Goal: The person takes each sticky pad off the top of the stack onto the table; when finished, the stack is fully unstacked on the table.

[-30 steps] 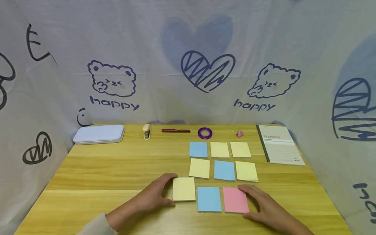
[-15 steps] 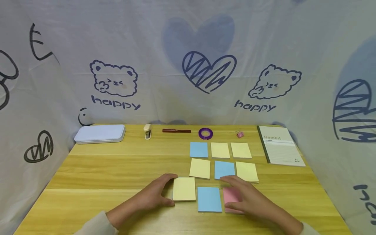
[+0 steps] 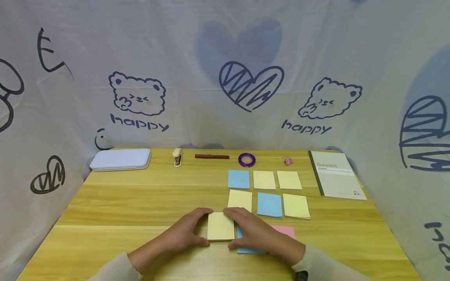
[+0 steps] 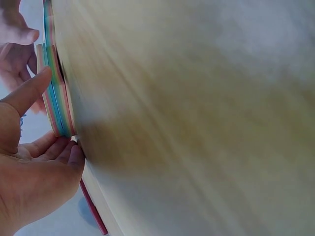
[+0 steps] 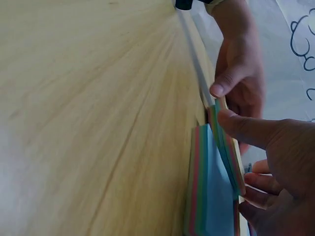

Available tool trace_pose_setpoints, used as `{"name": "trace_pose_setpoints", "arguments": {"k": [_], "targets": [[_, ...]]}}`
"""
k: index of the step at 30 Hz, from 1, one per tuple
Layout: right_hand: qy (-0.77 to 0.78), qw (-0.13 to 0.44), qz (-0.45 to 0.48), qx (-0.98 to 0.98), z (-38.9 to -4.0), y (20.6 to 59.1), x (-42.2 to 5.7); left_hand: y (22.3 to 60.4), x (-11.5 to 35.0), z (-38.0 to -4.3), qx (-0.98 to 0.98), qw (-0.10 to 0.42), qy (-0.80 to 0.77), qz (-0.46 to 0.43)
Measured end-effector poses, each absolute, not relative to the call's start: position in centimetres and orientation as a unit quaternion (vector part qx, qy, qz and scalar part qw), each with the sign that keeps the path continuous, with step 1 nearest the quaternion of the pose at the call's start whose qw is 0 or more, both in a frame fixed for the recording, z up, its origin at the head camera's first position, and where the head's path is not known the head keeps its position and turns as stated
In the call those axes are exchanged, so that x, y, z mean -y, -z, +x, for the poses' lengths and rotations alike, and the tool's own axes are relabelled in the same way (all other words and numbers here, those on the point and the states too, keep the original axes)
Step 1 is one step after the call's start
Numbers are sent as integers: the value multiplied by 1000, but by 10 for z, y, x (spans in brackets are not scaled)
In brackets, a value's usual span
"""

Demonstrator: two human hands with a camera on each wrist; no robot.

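Near the front of the table lies a yellow sticky note pad (image 3: 220,227), held from both sides. My left hand (image 3: 183,233) grips its left side, thumb at the near corner and fingers at the far one. The right hand (image 3: 258,233) grips its right side in the same way, its palm over a blue pad (image 3: 247,250) and partly hiding a pink pad (image 3: 286,231). In the left wrist view, striped coloured layers show along the held pad's edge (image 4: 59,108). The right wrist view shows the blue pad (image 5: 220,191) close beside it, under the right hand (image 5: 288,167).
Behind are two rows of yellow and blue pads (image 3: 269,204). Along the back lie a white case (image 3: 120,159), stapler (image 3: 177,157), dark red pen (image 3: 212,156), purple tape roll (image 3: 240,160), pink binder clip (image 3: 288,160) and notebook (image 3: 336,177). Printed cloth walls enclose the table.
My right hand has moved left from the pink pad, across the blue one, to the right side of the yellow pad. The left hand has stayed in place.
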State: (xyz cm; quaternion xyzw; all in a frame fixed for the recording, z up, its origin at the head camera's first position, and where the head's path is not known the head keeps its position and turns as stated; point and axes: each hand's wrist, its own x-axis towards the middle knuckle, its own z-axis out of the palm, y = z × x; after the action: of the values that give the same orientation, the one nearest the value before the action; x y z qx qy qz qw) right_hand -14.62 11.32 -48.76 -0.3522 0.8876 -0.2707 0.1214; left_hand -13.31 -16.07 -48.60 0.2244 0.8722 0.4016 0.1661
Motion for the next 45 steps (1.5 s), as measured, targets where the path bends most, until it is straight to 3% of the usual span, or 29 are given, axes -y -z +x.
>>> {"name": "trace_pose_setpoints", "arguments": {"k": [12,18,27,34,45], "targets": [[253,89,-356,-895,-145,491,-109,489,159,-134,-877,149,-391,235],[296,102,-329,-891,-140,483,-124,489,157,-135,-878,144,-391,237],[357,63,-271,-892,-123,483,-191,491,156,-136,-880,135,-394,230],[320,28,-204,-925,-99,487,-264,496,156,-139,-879,137,-397,227],[275,113,-136,-945,-86,494,-337,495,158,-142,-869,146,-412,231]]}}
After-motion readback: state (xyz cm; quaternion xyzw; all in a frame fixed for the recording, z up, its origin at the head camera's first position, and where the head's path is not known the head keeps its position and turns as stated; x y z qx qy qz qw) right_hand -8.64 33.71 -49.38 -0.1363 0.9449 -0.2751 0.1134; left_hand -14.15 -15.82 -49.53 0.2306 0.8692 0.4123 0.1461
